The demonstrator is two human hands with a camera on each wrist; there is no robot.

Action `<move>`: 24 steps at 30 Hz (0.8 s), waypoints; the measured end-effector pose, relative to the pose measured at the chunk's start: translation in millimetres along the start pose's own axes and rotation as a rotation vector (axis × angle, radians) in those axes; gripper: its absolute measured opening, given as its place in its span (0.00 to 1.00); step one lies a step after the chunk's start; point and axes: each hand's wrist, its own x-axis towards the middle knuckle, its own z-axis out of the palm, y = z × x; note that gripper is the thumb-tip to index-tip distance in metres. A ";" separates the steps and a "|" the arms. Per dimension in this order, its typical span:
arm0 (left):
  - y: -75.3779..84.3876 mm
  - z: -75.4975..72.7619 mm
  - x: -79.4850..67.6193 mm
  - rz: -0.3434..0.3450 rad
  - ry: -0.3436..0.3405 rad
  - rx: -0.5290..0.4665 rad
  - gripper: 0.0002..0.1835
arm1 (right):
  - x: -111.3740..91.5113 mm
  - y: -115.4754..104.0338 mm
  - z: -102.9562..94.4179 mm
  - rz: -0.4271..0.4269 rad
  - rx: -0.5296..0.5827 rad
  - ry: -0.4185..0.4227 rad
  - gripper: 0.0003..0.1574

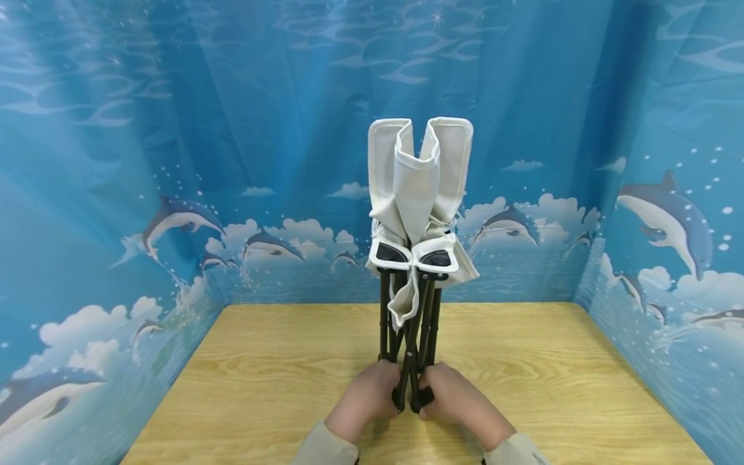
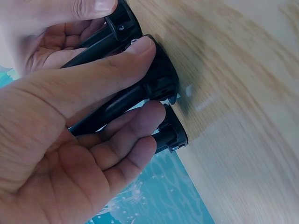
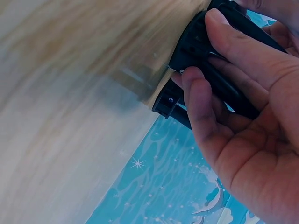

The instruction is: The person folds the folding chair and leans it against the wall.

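A folded camp chair (image 1: 417, 194) with white fabric and black legs stands upright in the middle of the head view. Its fabric is bunched at the top, and the legs cross below it. Low on the left side, my left hand (image 1: 374, 387) grips a leg; the left wrist view shows thumb and fingers around it near a black plastic foot (image 2: 162, 70). My right hand (image 1: 453, 397) holds the opposite front leg just above its foot (image 3: 190, 44), thumb on one side and fingers on the other. Other feet show beyond both hands. The rear leg ends are partly hidden.
Beneath the chair lies a wood-grain table (image 1: 279, 374). Blue curtains (image 1: 261, 129) printed with dolphins and clouds enclose its back and both sides.
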 end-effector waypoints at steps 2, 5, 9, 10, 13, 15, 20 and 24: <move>-0.9 0.9 1.3 0.001 0.007 0.008 0.21 | 0.7 -0.4 -0.4 0.009 0.002 -0.001 0.13; -2.2 1.7 3.2 0.002 0.011 0.018 0.20 | 1.6 -0.4 -0.6 0.016 0.005 -0.001 0.14; -3.3 1.5 4.6 0.004 0.014 0.024 0.20 | 3.3 0.4 -0.6 0.012 0.002 0.008 0.14; -3.3 1.0 4.6 0.004 0.016 0.021 0.20 | 3.6 0.7 -0.6 0.009 0.001 0.011 0.14; -3.7 0.7 4.6 0.012 0.021 0.024 0.20 | 4.2 1.6 -0.5 -0.001 -0.001 0.016 0.13; -3.2 -0.2 4.6 0.007 0.016 0.018 0.19 | 4.4 2.4 0.1 -0.008 -0.006 0.021 0.13; -2.5 -0.8 6.8 -0.014 0.004 0.012 0.19 | 5.6 4.4 1.8 -0.021 -0.016 0.036 0.13; -3.1 -0.3 9.1 -0.016 0.007 0.021 0.20 | 7.2 5.0 1.6 -0.024 -0.019 0.041 0.13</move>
